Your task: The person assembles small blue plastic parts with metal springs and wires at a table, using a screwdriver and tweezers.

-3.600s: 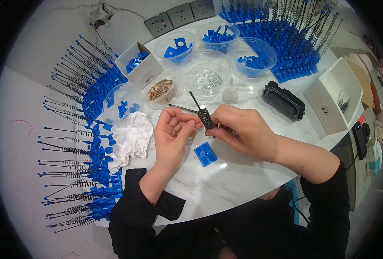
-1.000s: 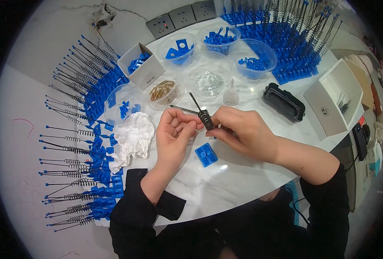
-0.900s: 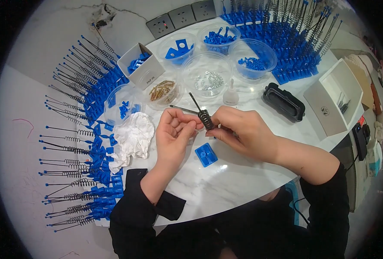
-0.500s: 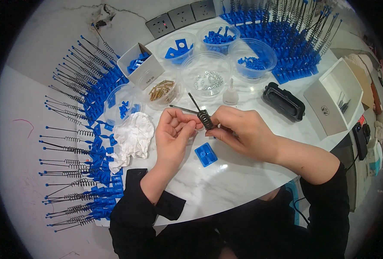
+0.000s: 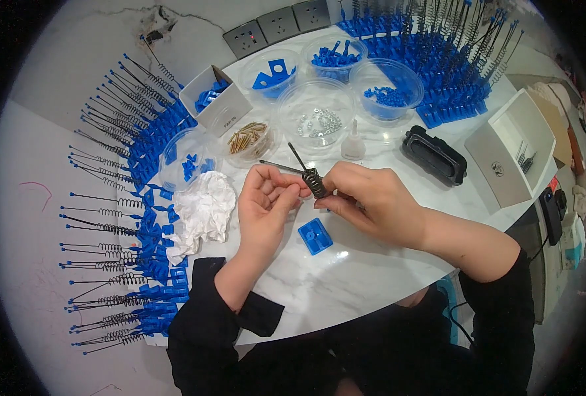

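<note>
Both hands meet above the middle of the white marbled round surface [image 5: 372, 277]. The right hand [image 5: 372, 198] has its fingertips pinched shut on a dark coiled metal spring with two straight wire legs [image 5: 314, 181], gripping the coil. The left hand [image 5: 266, 201] is palm up with fingers curled, their tips closed on the spring's left leg, so the spring sits between the two hands, raised off the surface, its other leg pointing up and away.

Just below the hands one small blue square plastic base [image 5: 315, 235] lies flat on the surface. To the left of the left hand lies one crumpled white cloth [image 5: 202, 212].

Beyond the hands stand five clear round plastic tubs: one with brass-coloured pins [image 5: 248, 140], one with small silvery washers [image 5: 316, 119], and three with blue plastic parts [image 5: 272, 68] [image 5: 336, 56] [image 5: 386, 89]; a sixth clear tub with a few blue pieces [image 5: 184, 162] sits further left. One small white open cardboard box of blue parts [image 5: 215, 105] stands beside them, and one small clear squeeze bottle [image 5: 353, 142] stands near the washers. One black rectangular tray [image 5: 434, 156] lies right of it, and one larger white open box [image 5: 514, 155] sits at the right edge.

Finished blue-based springs with long wires [image 5: 118, 218] fan around the left rim, too many to count, and more stand along the far rim [image 5: 438, 59]. Three grey wall sockets [image 5: 278, 28] show at the top.
</note>
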A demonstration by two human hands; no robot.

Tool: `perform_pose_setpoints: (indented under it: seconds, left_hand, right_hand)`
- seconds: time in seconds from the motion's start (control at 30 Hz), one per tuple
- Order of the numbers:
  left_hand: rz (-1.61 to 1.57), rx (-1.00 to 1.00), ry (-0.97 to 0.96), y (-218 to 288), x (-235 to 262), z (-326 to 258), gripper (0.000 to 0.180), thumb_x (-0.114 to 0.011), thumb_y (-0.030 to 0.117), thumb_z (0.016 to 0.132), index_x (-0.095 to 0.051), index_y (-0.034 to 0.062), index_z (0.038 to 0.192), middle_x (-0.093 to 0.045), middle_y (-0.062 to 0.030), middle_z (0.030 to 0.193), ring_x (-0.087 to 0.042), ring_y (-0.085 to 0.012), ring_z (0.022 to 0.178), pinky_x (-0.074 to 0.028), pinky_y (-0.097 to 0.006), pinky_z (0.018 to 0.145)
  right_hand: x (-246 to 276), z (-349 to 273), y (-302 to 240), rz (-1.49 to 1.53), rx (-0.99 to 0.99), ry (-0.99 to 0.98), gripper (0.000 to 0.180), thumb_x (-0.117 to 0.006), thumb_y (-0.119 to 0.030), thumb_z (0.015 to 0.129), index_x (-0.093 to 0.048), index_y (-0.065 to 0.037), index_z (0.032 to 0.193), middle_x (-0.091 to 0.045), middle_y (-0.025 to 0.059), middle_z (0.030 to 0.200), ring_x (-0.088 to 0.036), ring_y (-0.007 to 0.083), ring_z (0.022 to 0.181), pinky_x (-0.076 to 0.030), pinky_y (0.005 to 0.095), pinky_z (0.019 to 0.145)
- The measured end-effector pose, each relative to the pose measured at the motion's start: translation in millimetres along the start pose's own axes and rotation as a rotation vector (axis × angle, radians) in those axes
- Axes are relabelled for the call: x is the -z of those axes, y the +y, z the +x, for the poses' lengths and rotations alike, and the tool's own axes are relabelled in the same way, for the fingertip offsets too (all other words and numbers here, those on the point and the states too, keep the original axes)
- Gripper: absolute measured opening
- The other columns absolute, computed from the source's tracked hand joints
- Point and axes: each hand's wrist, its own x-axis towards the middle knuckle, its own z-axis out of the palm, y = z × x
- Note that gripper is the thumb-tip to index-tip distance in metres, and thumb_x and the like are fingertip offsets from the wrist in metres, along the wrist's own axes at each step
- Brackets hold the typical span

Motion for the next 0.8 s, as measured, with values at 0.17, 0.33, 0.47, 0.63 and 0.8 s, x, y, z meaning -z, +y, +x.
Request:
perform_pose_setpoints:
  seconds: [0.17,0.33,0.47,0.63,0.8]
  left_hand:
    - [0.002,0.01,0.004,0.5,0.1,-0.4,0.021,-0.059,-0.001,0.091,-0.042,0.0067,0.099,-0.066,-0.0118,0.102,-0.066,-0.0137,0.088,-0.048,-0.023,0.071]
    - [0.006,0.017,0.0,0.2,0.7,-0.4,0.021,-0.059,-0.001,0.091,-0.042,0.0064,0.099,-0.066,-0.0118,0.101,-0.066,-0.0138,0.088,-0.048,-0.023,0.072]
    - [-0.012,0.016,-0.006,-1.2,1.2,-0.3,0.02,-0.059,-0.001,0.091,-0.042,0.0065,0.099,-0.066,-0.0115,0.101,-0.066,-0.0138,0.089,-0.048,-0.023,0.072]
    - [-0.007,0.018,-0.01,-0.7,0.7,0.3,0.02,-0.059,-0.001,0.091,-0.043,0.0068,0.099,-0.066,-0.0111,0.101,-0.066,-0.0136,0.089,-0.048,-0.023,0.072]
    - [0.002,-0.002,-0.019,-0.2,1.4,0.5,0.02,-0.059,-0.001,0.091,-0.043,0.0061,0.099,-0.066,-0.0108,0.101,-0.066,-0.0137,0.089,-0.048,-0.023,0.073]
  right_hand:
    - [0.3,0.2,-1.5,-0.001,-0.009,-0.004,0.02,-0.073,-0.008,0.081,-0.055,-0.002,0.085,-0.057,0.0114,0.076,-0.057,0.0273,0.062,-0.043,0.033,0.053]
    - [-1.2,-0.3,-0.2,-0.001,0.002,0.004,0.02,-0.073,-0.008,0.081,-0.055,-0.002,0.084,-0.057,0.0113,0.076,-0.057,0.0272,0.062,-0.043,0.0332,0.053]
    - [-0.4,-0.9,-0.3,-0.006,-0.002,-0.001,0.02,-0.074,-0.007,0.08,-0.055,-0.002,0.084,-0.057,0.0114,0.076,-0.057,0.0276,0.062,-0.043,0.0333,0.053]
    - [-0.2,-0.8,0.5,-0.003,-0.003,-0.001,0.02,-0.073,-0.007,0.08,-0.055,-0.002,0.085,-0.057,0.0115,0.076,-0.056,0.028,0.063,-0.043,0.0336,0.053]
    - [-0.4,0.9,0.5,0.008,-0.002,-0.003,0.02,-0.073,-0.006,0.08,-0.054,-0.002,0.084,-0.056,0.0111,0.075,-0.056,0.0279,0.062,-0.043,0.0337,0.053]
